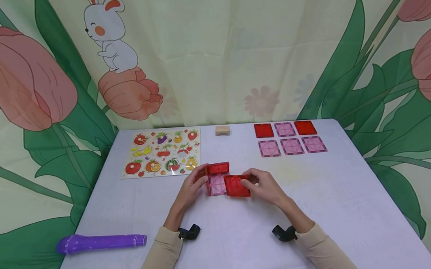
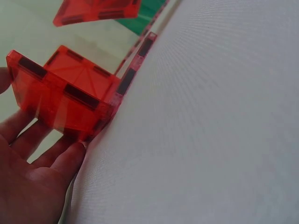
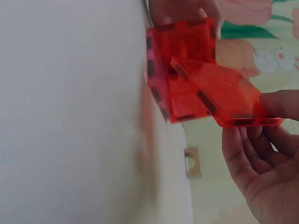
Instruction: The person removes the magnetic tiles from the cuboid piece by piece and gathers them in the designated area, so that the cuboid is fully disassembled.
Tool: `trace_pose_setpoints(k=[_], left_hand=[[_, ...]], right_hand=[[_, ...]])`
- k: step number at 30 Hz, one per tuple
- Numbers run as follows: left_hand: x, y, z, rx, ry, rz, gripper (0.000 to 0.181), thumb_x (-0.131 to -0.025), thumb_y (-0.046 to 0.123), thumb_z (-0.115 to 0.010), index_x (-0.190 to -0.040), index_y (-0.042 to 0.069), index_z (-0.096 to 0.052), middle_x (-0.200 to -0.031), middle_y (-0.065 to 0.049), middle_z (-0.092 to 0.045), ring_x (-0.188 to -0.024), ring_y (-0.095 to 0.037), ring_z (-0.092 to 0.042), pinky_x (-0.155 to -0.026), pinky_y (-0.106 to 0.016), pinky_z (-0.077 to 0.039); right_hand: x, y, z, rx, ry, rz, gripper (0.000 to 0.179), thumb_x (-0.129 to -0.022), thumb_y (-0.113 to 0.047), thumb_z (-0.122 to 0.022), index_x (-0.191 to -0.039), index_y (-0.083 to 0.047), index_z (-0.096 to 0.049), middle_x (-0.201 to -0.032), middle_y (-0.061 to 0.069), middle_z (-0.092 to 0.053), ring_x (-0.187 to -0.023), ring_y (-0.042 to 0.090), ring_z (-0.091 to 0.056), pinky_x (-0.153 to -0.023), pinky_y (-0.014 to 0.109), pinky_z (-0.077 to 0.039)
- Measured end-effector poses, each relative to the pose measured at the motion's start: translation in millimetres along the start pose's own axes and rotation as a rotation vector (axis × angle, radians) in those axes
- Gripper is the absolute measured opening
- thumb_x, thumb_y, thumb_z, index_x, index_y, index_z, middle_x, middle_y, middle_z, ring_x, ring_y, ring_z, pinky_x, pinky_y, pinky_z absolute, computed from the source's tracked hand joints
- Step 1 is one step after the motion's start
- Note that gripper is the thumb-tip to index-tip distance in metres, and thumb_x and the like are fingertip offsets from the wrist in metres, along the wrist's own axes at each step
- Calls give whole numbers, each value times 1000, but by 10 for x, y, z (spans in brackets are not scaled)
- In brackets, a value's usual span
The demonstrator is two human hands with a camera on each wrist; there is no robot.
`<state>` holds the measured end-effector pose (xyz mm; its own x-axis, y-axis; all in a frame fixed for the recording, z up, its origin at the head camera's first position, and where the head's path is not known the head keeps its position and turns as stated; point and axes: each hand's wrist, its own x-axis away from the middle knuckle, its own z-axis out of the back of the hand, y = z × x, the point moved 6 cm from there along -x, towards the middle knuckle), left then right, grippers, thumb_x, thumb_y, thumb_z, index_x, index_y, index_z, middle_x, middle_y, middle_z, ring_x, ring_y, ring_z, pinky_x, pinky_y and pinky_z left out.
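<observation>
A pink translucent magnetic tile [image 1: 216,185] lies flat on the table, with a red back tile [image 1: 218,168] standing upright along its far edge. Along its left edge stands another red tile [image 2: 56,98], which my left hand [image 1: 188,191] holds between thumb and fingers. My right hand [image 1: 268,187] pinches a loose red tile [image 1: 237,186] by its right side, thumb on one face and fingers behind. That loose tile hangs tilted above the table at the pink tile's right side, apart from the standing tiles in the left wrist view.
Several red and pink tiles [image 1: 292,146] lie in two rows at the back right. A fruit picture board [image 1: 160,153] lies at the back left. A small wooden block [image 1: 222,130] sits at the far edge, and a purple microphone-shaped object [image 1: 101,242] lies at the front left.
</observation>
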<state>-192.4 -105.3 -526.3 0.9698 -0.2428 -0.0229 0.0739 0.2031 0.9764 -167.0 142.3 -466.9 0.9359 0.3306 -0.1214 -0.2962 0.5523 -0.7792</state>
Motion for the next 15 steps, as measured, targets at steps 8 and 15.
trace_pose_setpoints(k=[8, 15], left_hand=[[1, -5, -3, 1, 2, 7, 47, -102, 26, -56, -148, 22, -47, -149, -5, -53, -139, -29, -49, -111, -50, -48], [4, 1, -6, -1, 8, 5, 48, -102, 26, -56, -148, 21, -47, -149, -6, -53, -138, -29, -50, -110, -50, -49]], right_hand=[[-25, 235, 189, -19, 79, -87, 26, -95, -20, -69, -116, -5, -67, -108, 12, -72, -92, 20, -67, -81, 24, -61], [-47, 485, 383, -32, 133, -210, 31, -97, -23, -66, -121, -3, -65, -117, 18, -70, -106, 32, -67, -91, 45, -61]])
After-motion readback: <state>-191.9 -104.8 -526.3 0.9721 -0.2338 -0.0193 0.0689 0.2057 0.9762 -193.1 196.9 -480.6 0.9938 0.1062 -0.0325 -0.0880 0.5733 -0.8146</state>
